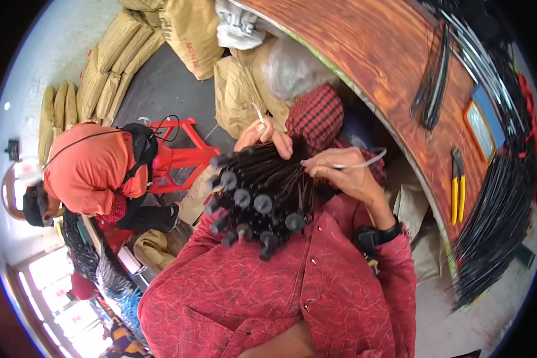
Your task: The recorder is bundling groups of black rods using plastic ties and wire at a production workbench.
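Note:
A bundle of thin black rods [274,164] with round dark end discs lies across my lap, the discs turned toward my body. My left hand [268,136] is at the far side of the bundle, fingers closed, with one end of a thin white strip [257,110] sticking up from it. On the right side of the bundle, my right hand [343,170] pinches the strip's other part, whose loose end curves out to the right. The middle of the strip is hidden by the rods and fingers. Red-and-black checked cloth [319,113] shows just beyond the bundle.
At right stands a wooden table [370,56] with yellow-handled pliers [457,188], an orange-rimmed tray [480,128] and piles of black strands [495,221]. A person in orange [92,164] bends at left beside a red stool [182,156]. Tan sacks [235,92] lie beyond.

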`<act>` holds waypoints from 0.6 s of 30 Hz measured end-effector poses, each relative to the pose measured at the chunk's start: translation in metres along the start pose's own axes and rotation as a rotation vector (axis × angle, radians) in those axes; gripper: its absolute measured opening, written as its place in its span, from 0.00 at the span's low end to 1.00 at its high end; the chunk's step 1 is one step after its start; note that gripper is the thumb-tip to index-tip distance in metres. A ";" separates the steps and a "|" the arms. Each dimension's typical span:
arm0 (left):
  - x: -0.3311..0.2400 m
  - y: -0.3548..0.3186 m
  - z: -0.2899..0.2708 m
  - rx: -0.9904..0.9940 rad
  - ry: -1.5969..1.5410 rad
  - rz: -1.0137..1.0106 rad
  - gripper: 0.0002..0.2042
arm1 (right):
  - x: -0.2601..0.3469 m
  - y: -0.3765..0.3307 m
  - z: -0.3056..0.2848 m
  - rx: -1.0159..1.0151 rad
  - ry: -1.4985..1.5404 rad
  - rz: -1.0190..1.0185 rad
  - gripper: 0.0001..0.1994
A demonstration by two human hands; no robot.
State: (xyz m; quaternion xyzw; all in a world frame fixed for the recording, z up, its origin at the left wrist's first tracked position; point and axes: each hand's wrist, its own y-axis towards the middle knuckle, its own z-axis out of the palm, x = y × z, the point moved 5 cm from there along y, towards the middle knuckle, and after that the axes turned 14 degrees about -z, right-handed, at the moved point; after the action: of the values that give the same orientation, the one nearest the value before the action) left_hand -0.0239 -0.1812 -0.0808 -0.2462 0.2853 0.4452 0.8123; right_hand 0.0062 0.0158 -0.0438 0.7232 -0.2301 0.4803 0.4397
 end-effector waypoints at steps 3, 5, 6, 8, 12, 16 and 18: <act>0.002 -0.006 0.010 0.041 0.177 -0.041 0.14 | -0.014 -0.014 0.003 -0.024 0.080 0.072 0.06; 0.002 -0.006 0.018 0.061 0.281 -0.077 0.13 | -0.022 -0.021 0.004 -0.070 0.189 0.194 0.07; 0.003 -0.006 0.019 0.048 0.257 -0.101 0.13 | -0.023 -0.023 0.003 -0.090 0.209 0.218 0.07; 0.003 -0.002 0.023 0.031 0.220 -0.133 0.13 | -0.022 -0.023 0.001 -0.082 0.213 0.228 0.07; 0.001 -0.003 0.031 -0.050 0.278 -0.219 0.14 | -0.022 -0.016 -0.001 -0.164 0.285 0.293 0.07; 0.005 0.005 0.030 0.053 0.206 -0.285 0.16 | -0.018 -0.009 0.002 -0.247 0.114 0.136 0.06; 0.002 0.011 0.034 0.064 0.235 -0.313 0.17 | -0.013 -0.009 0.008 -0.331 -0.067 -0.011 0.06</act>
State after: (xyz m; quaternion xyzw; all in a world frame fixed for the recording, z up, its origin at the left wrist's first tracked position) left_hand -0.0242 -0.1533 -0.0594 -0.3121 0.3504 0.2724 0.8400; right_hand 0.0110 0.0119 -0.0604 0.6576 -0.3168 0.4091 0.5476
